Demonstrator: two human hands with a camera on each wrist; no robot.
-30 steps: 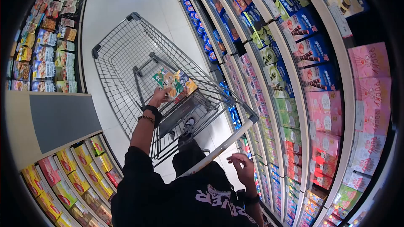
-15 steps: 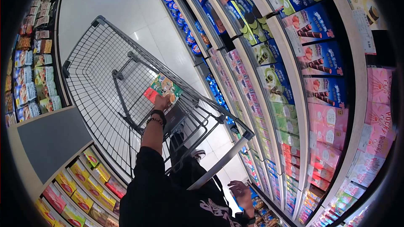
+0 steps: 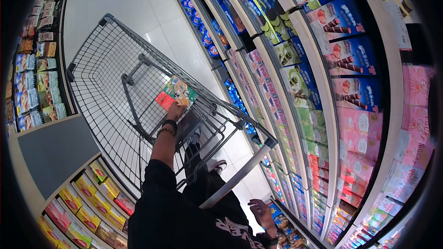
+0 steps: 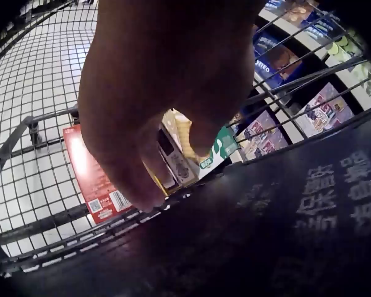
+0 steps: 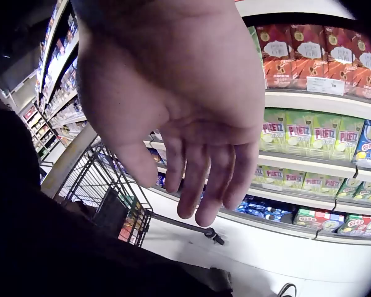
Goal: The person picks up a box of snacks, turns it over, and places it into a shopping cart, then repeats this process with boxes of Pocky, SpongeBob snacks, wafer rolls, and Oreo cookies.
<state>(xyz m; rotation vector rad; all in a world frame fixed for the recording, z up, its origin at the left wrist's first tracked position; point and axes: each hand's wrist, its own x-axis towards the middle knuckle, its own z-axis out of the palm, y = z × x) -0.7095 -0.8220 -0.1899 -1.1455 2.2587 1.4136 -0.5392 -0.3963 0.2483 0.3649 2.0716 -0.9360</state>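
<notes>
My left hand (image 3: 176, 109) reaches into the shopping cart (image 3: 110, 22), near its seat end. It grips snack boxes, thumb on one side and fingers on the other. One face is red with a barcode (image 4: 119, 199); beside it shows a green box (image 3: 185, 97) with food pictures. The palm hides part of them in the left wrist view. The dark seat panel (image 4: 284, 229) with pale lettering lies just below the fingertips. My right hand (image 3: 262, 210) hangs beside the cart handle (image 3: 240, 175), fingers loosely bent, holding nothing.
Shelves of blue biscuit boxes (image 3: 353, 55) and pink snack boxes (image 3: 360, 127) line the right side. Yellow boxes (image 3: 87, 216) fill a lower-left shelf beside a grey panel (image 3: 55, 150). Bagged snacks (image 3: 27, 78) stand farther up on the left. Pale floor tiles (image 3: 161, 4) stretch ahead.
The boxes in my left hand have turned, so a red face shows beside the green one. The cart appears farther left in the head view. My right hand stays loose by the handle.
</notes>
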